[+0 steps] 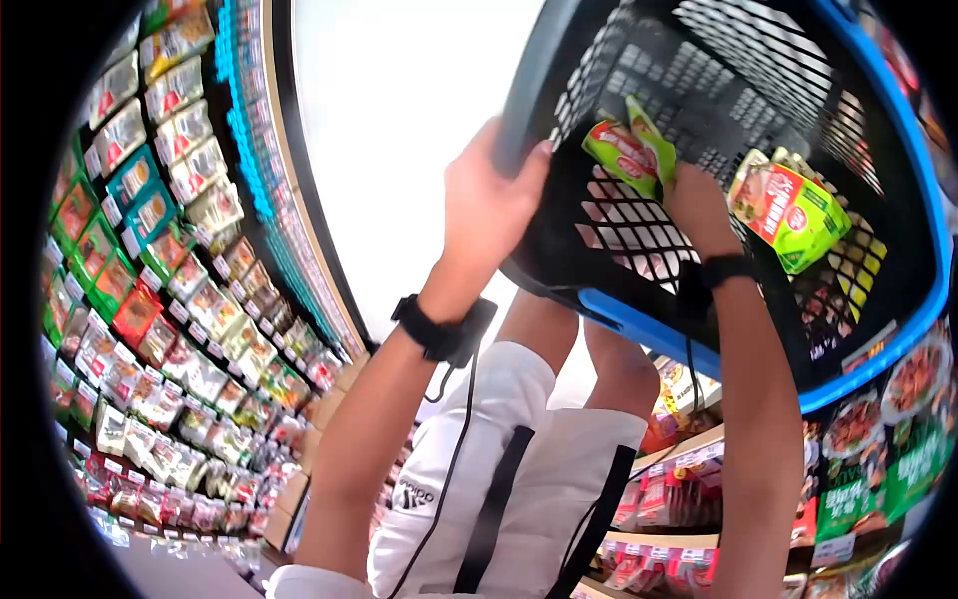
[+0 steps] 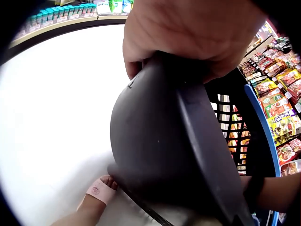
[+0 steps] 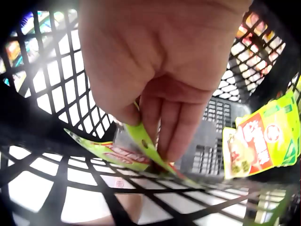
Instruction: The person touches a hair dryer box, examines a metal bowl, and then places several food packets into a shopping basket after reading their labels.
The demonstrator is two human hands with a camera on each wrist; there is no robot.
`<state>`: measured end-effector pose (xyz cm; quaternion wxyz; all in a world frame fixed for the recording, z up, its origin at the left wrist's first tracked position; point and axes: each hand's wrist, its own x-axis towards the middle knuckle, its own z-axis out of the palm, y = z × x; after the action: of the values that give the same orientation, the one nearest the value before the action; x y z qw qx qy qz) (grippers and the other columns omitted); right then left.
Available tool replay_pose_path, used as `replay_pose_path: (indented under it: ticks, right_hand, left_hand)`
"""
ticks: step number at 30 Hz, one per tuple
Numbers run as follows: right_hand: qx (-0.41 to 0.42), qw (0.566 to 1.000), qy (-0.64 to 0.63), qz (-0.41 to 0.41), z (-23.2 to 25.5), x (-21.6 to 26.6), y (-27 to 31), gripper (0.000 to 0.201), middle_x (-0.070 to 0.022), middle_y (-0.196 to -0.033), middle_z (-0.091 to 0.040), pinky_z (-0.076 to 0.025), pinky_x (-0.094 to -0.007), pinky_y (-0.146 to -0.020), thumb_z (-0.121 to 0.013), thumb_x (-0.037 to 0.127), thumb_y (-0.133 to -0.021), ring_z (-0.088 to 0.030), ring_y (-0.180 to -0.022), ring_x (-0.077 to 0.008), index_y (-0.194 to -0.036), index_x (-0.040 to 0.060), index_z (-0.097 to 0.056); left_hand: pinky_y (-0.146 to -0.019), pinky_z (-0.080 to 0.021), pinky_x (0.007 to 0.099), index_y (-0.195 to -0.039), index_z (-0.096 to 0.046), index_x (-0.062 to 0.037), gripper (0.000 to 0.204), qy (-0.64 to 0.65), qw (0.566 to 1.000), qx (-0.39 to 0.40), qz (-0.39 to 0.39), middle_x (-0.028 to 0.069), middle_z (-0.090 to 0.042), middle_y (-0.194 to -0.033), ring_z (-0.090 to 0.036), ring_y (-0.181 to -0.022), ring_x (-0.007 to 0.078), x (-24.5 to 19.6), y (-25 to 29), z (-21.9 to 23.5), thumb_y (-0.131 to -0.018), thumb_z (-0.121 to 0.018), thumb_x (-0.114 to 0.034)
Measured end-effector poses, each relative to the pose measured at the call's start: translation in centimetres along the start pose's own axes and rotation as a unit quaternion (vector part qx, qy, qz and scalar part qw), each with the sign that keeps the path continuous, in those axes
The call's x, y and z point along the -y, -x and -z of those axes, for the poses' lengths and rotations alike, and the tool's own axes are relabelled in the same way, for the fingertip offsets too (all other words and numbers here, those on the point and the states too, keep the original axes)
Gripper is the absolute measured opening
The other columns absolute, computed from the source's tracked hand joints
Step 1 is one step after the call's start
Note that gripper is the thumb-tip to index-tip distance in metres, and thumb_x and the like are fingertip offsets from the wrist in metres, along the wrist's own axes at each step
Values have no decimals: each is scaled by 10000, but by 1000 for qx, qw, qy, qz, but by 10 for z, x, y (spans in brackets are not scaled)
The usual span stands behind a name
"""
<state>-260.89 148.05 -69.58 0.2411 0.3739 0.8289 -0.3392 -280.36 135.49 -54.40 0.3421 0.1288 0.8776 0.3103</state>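
My left hand (image 1: 489, 200) grips the dark grey handle (image 2: 150, 127) of a black shopping basket with a blue rim (image 1: 933, 190). The basket is tilted, its mesh inside facing me. Deep in it, my right hand (image 1: 704, 205) pinches the edge of a green food packet (image 3: 146, 143) between thumb and fingers. Against the mesh, right beside the pinched one, lies another green and red packet (image 3: 110, 153). Further right in the basket sit several green pouches (image 1: 798, 215) with red labels, apart from the right hand.
Shelves of packaged food (image 1: 190, 290) line the left side. Low racks of red packets (image 1: 659, 499) and large green packs (image 1: 848, 499) stand at the right. White floor (image 1: 399, 120) lies beneath the basket. Cables (image 1: 439, 519) hang from both wrist cameras.
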Motion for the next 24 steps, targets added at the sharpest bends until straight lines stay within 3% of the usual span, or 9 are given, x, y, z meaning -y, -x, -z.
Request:
replay_pose_path:
  ticks: [4,8,9,10,13,15,19,22,24]
  right_hand:
    - [-90,990,-98,34,96,6,104,191,-251,-748,-609,-473,-478,-623,-534,153,-839,-586,-725,-440,-828,-30,-588]
    - [-144,928,-342,-41,194,40,234,155,-212,-670,-599,-465,-402,-548,-562,109,-859,-615,-612,-346,-879,-44,-569]
    - [-152,892,-420,-64,204,41,266,185,-170,-648,-607,-472,-335,-528,-565,116,-881,-642,-592,-228,-934,-61,-564]
    - [-144,849,-505,-65,213,40,296,214,-109,-914,-668,-530,-270,-693,-506,93,-940,-656,-767,-138,-1060,-81,-534]
    - [-216,700,-679,-49,261,61,396,236,-127,-1056,-631,-531,-312,-855,-505,112,-947,-652,-940,-190,-1112,-55,-529]
    - [-272,654,-704,-51,283,78,457,247,-118,-1049,-632,-506,-322,-883,-488,128,-958,-642,-949,-182,-1130,-45,-524]
    - [-411,558,-721,12,299,103,555,281,-128,-1072,-619,-475,-331,-913,-477,117,-959,-610,-993,-182,-1201,-27,-462]
    - [-425,564,-700,104,278,102,601,422,-149,-1147,-585,-417,-336,-983,-513,95,-932,-557,-1098,-210,-1310,-10,-357]
    - [-469,583,-661,55,254,109,616,511,-126,-1187,-559,-390,-335,-986,-570,103,-907,-534,-1099,-212,-1336,9,-309]
  left_hand:
    - [-788,-489,396,-1109,-550,18,379,-64,997,-5,-36,215,-641,-976,-630,-892,362,1,1,-1,-820,-652,-204]
    - [-923,-427,437,-1292,-407,-29,619,-160,959,-73,-222,239,-532,-1156,-517,-1074,412,-19,28,6,-756,-682,-175]
    - [-946,-414,442,-1316,-382,-37,660,-164,941,-74,-286,243,-512,-1178,-494,-1102,422,-43,42,9,-743,-684,-166]
    - [-971,-399,440,-1320,-391,-33,691,-114,935,38,-335,234,-520,-1185,-484,-1119,416,-82,70,18,-704,-689,-128]
    - [-1099,-263,464,-1363,-335,-7,814,-155,802,305,-490,201,-410,-1378,-399,-1278,372,-175,178,47,-653,-716,-130]
    - [-1093,-225,520,-1406,-329,-99,858,-248,764,308,-511,179,-369,-1433,-310,-1343,397,-222,259,58,-656,-735,-189]
    - [-989,-361,422,-1220,-542,-52,455,-21,775,298,-557,179,-572,-1206,-492,-1187,351,-286,340,37,-784,-637,-139]
    - [-817,-468,341,-1079,-608,-17,304,129,800,328,-485,154,-661,-975,-627,-937,261,-329,388,11,-777,-587,-40]
    - [-713,-479,280,-1038,-609,6,242,164,789,338,-486,145,-660,-878,-633,-789,189,-356,420,-1,-803,-556,-15]
